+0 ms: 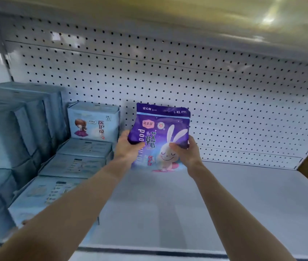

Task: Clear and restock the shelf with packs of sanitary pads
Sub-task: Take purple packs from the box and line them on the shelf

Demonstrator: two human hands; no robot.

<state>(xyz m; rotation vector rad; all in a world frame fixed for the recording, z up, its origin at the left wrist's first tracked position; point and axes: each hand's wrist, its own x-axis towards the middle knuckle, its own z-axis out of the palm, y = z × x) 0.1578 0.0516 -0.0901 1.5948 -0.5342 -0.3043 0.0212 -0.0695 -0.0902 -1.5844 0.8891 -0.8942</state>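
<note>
Both hands, left hand [128, 146] and right hand [185, 149], grip the purple pack [160, 129] upright on the shelf [224, 204], near the blue packs [85, 147].

pack [160, 132] upright on shelf [243, 194], stacked packs [78, 162] left

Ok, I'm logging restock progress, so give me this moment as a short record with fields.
item in hand: purple soft pack with a white rabbit print, upright
left hand: grips the pack's left edge
right hand: grips its lower right side, thumb on the front
position: close to the white pegboard back, over the grey shelf board
neighbours: light blue packs stacked to the left, apart from the purple one
</note>
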